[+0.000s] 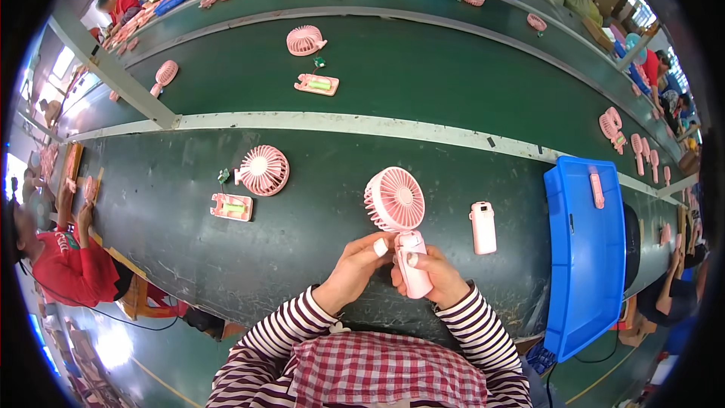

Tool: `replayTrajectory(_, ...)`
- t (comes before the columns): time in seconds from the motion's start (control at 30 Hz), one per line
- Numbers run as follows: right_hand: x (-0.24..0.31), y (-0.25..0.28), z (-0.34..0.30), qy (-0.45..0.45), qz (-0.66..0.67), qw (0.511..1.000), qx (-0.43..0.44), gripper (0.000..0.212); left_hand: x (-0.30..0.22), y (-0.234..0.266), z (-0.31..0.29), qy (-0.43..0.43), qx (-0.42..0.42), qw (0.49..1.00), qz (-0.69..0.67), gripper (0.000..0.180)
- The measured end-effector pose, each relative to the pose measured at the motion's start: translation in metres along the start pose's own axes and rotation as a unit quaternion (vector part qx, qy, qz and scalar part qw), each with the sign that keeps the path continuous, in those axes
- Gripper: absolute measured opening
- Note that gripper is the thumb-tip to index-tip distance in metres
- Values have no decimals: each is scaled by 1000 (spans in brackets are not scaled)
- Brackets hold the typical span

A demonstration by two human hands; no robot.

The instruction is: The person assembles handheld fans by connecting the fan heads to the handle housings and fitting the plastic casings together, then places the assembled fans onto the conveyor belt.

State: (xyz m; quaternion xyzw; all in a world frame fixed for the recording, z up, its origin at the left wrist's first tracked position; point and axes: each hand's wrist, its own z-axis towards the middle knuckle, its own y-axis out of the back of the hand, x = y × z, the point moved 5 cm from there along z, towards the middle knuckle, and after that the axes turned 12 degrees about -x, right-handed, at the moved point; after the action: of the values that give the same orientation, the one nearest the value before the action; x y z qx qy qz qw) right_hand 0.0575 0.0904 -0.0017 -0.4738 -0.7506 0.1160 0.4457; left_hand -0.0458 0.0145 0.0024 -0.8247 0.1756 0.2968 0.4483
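Just in front of me, a pink handheld fan (395, 200) is held up with its round grille away from me and its handle toward me. My right hand (444, 278) is closed round the handle, thumb on its front. My left hand (353, 270) pinches at the neck, where the handle meets the head; its fingertips are partly hidden behind the fan. White coverings wrap both thumbs. To the right lies a separate pink handle cover (484, 228). On the left rest a pink fan head (263, 171), a small green circuit board (223, 175) and an open handle half with a green-yellow battery (232, 207).
A blue tray (557, 257) stands at the right with a pink handle part (596, 190) in it. Beyond the pale rail (362, 122), a green conveyor belt (423, 75) carries several fan parts. A co-worker in red (75, 264) sits at the left; others work at the right.
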Motion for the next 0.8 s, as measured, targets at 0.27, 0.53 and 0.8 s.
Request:
replayTrajectory(0.27, -5, -4, 2, 7, 28, 999, 38, 32, -12, -10, -6, -46, 50, 993, 101, 42)
replayTrajectory(0.53, 13, 7, -1, 84, -374, 911, -149, 46, -16, -1, -8, -49, 66, 987, 137, 44)
replayTrajectory(0.8, 86, -11, 27, 402, -290, 857, -142, 42, 0, -5, -25, 111, 141, 968, 178, 50)
